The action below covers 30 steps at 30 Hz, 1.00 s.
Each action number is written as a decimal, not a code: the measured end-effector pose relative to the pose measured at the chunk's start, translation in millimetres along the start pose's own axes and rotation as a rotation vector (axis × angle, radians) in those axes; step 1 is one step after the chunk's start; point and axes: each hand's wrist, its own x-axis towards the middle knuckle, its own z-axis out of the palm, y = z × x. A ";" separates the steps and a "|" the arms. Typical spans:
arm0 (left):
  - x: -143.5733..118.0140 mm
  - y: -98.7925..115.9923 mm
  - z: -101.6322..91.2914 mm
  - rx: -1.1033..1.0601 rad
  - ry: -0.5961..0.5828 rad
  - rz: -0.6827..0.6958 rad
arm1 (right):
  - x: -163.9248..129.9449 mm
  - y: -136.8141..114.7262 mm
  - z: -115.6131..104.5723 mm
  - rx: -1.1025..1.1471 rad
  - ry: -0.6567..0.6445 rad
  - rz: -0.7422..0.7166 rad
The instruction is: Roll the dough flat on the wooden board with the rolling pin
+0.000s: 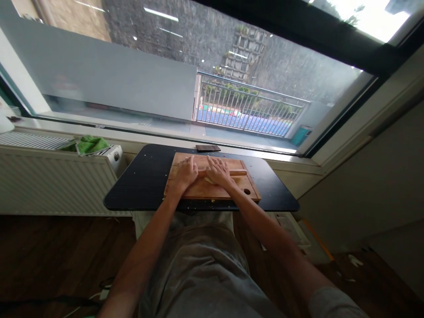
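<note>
A person's two bare hands rest on a wooden rolling pin [238, 172] that lies across a wooden cutting board [198, 192] on a black desk [134, 190]. The pin's long axis runs left to right over the board, crosswise to the forearms. It lies directly beneath both palms, so neither hand is nearer.

The right hand [217, 170] is spread flat on the pin, fingers stretched toward the board's far edge, unclenched. The left hand [186, 171] covers the pin nearer the board's left side, its fingers also pointing away; I cannot tell whether they curl around the wood. The pin's bare right end reaches toward the board's right edge; its left end is hidden.

A pale scrap, possibly dough [208, 180], shows on the board beside the right hand. Beyond the board's far edge lies a dark flat slab [208, 148].
</note>
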 end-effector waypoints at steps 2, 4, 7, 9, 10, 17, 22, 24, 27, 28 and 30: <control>-0.8 -0.1 0.2 -0.014 0.003 0.000 | -13.3 -2.1 -1.8 0.015 0.012 0.002; -1.5 -0.6 0.6 -0.022 0.012 0.002 | -24.4 -4.8 -3.1 0.034 0.018 0.012; -2.0 -1.4 1.0 -0.022 0.011 0.007 | -34.6 -8.6 -2.7 0.040 0.027 0.045; -1.9 -1.8 0.7 -0.020 0.000 0.010 | -36.0 -9.6 -1.8 0.044 0.034 0.052; -1.8 -2.0 0.4 -0.019 -0.006 0.008 | -34.7 -9.4 -1.5 0.049 0.036 0.047; -1.7 -1.7 -1.8 -0.014 -0.027 0.011 | 4.6 1.1 -0.7 0.053 -0.001 -0.022; -2.6 -0.4 -2.7 -0.007 -0.020 0.008 | 27.3 6.4 1.1 0.034 -0.057 -0.056; -2.8 0.3 -3.5 -0.003 -0.027 0.011 | 26.6 7.1 2.3 0.050 -0.060 -0.051; -2.7 1.5 -4.7 0.002 -0.033 0.014 | 17.0 6.0 2.9 0.064 -0.046 -0.029; -2.5 1.9 -5.1 0.002 -0.033 0.014 | 12.5 4.9 2.6 0.059 -0.039 -0.024; -2.3 2.5 -5.7 0.002 -0.034 0.011 | 2.3 2.1 1.7 0.038 -0.023 -0.025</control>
